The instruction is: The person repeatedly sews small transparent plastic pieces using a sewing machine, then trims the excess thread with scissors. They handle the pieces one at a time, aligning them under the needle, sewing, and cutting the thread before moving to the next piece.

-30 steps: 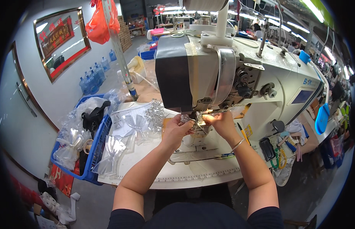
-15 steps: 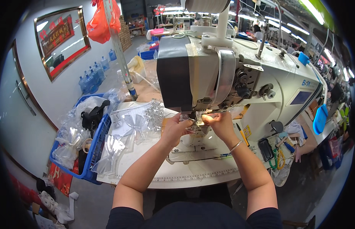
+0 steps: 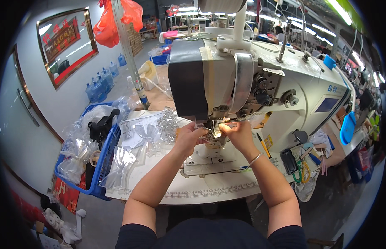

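Both my hands work under the head of a white sewing machine point(image 3: 301, 91), close to its needle area. My left hand point(image 3: 189, 139) is closed at the left of the presser foot, pinching a small piece of clear plastic. From the right, my right hand point(image 3: 238, 136) pinches what looks like the same clear plastic point(image 3: 217, 133), brightly lit by the machine lamp. Its outline is hard to make out, and the needle tip is hidden. Left of my left hand lie a heap of small shiny silver pieces point(image 3: 168, 122) and clear plastic strips point(image 3: 149, 135).
A blue basket point(image 3: 105, 166) with plastic bags and a black strap stands at the table's left. A ruler strip point(image 3: 201, 192) runs along the front edge. At right lie a black case point(image 3: 288, 162), scissors point(image 3: 304, 172) and an orange-black pen-like tool point(image 3: 263, 145).
My hands stay at the needle area, with the fingers and the plastic shifted only slightly. The machine appears a little further left in the picture.
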`<state>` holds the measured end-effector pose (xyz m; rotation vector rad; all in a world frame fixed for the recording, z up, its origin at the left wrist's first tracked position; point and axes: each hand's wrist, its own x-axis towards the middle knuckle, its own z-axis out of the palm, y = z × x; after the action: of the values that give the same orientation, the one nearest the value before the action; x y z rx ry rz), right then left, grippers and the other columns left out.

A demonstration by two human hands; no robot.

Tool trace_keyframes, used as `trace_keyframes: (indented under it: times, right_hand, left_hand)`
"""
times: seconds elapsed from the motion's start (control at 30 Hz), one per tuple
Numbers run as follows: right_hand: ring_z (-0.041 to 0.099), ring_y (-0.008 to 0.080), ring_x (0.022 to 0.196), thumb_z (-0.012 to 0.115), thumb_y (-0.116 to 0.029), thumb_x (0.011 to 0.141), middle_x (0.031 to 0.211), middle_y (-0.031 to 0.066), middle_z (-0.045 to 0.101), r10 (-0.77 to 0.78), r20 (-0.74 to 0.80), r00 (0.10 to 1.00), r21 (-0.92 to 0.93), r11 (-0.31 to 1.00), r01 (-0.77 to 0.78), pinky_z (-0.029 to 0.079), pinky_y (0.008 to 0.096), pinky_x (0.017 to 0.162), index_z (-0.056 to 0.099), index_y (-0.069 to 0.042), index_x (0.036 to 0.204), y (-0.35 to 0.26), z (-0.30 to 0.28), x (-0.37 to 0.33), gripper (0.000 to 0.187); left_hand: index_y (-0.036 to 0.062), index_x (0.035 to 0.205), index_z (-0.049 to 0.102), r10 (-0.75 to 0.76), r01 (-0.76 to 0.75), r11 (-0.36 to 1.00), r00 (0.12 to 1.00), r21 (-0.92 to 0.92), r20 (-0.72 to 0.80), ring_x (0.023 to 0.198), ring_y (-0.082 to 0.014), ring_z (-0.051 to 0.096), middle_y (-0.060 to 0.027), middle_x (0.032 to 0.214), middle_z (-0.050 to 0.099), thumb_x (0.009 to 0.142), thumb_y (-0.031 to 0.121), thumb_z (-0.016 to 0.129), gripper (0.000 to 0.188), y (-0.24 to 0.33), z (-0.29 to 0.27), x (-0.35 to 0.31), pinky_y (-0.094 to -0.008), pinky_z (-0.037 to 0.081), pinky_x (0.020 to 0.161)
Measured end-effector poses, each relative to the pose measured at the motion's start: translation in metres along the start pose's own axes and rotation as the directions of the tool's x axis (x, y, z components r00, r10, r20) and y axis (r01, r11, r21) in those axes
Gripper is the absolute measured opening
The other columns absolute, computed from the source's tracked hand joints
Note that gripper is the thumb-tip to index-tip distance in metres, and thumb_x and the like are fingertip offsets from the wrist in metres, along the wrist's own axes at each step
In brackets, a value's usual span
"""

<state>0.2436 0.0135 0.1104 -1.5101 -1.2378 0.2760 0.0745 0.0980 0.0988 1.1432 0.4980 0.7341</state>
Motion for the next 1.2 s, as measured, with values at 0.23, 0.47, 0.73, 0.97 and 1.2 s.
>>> trace_keyframes:
  times: [0.23, 0.47, 0.73, 0.97, 1.2]
  right_hand:
    - [0.051, 0.0125, 0.047, 0.067, -0.016, 0.072, 0.052, 0.0073, 0.057, 0.184, 0.040, 0.982, -0.085, 0.980, -0.180, 0.041, 0.0276, 0.046, 0.061, 0.004, 0.064, -0.005, -0.007, 0.008, 0.022]
    - [0.058, 0.0250, 0.070, 0.061, -0.016, 0.081, 0.077, 0.0102, 0.061, 0.115, 0.138, 0.984, -0.507, 0.861, -0.030, 0.051, 0.0312, 0.068, 0.064, 0.000, 0.087, 0.063, -0.063, -0.054, 0.017]
    - [0.057, 0.0338, 0.087, 0.057, 0.003, 0.077, 0.097, 0.0160, 0.060, -0.271, 0.223, 0.936, -0.523, 0.777, 0.349, 0.047, 0.0372, 0.078, 0.062, -0.002, 0.097, 0.116, -0.064, -0.148, 0.021]
    - [0.046, 0.0210, 0.068, 0.049, -0.014, 0.091, 0.081, 0.0088, 0.045, -0.318, -0.026, 0.948, -0.016, 0.948, 0.318, 0.042, 0.0303, 0.063, 0.053, -0.002, 0.121, -0.006, -0.014, -0.139, 0.032]
    - [0.052, 0.0176, 0.060, 0.077, -0.009, 0.070, 0.080, 0.0066, 0.053, -0.456, 0.161, 0.875, -0.196, 0.855, 0.481, 0.045, 0.0273, 0.054, 0.066, -0.010, 0.111, -0.026, 0.010, -0.137, 0.043]
  left_hand:
    - [0.0016, 0.102, 0.055, 0.021, -0.028, 0.996, 0.996, -0.084, -0.086, 0.081, -0.0162, 0.060, -0.0088, 0.092, 0.061, 0.082, 0.006, 0.060, 0.021, -0.001, 0.009, -0.004, -0.0315, 0.052, 0.068]
    - [0.0086, 0.105, 0.052, 0.191, -0.365, 0.857, 0.881, -0.364, -0.434, 0.084, -0.0156, 0.057, -0.0045, 0.096, 0.059, 0.083, 0.006, 0.057, 0.022, -0.014, -0.086, 0.019, -0.0335, 0.046, 0.074]
    - [0.0039, 0.114, 0.052, 0.320, -0.341, 0.887, 0.940, -0.312, -0.119, 0.103, -0.0215, 0.059, -0.0132, 0.112, 0.059, 0.087, 0.001, 0.054, 0.028, -0.037, -0.075, -0.093, -0.0358, 0.049, 0.088]
    - [0.0007, 0.126, 0.048, 0.272, -0.278, 0.940, 0.961, -0.198, -0.056, 0.101, -0.0177, 0.059, -0.0139, 0.114, 0.061, 0.086, 0.000, 0.054, 0.040, -0.047, -0.047, -0.126, -0.0318, 0.048, 0.086]
    - [-0.0017, 0.130, 0.042, 0.197, -0.203, 0.964, 0.979, -0.170, -0.054, 0.105, -0.0226, 0.059, -0.0151, 0.115, 0.060, 0.086, 0.005, 0.055, 0.046, -0.039, -0.034, -0.143, -0.0376, 0.050, 0.087]
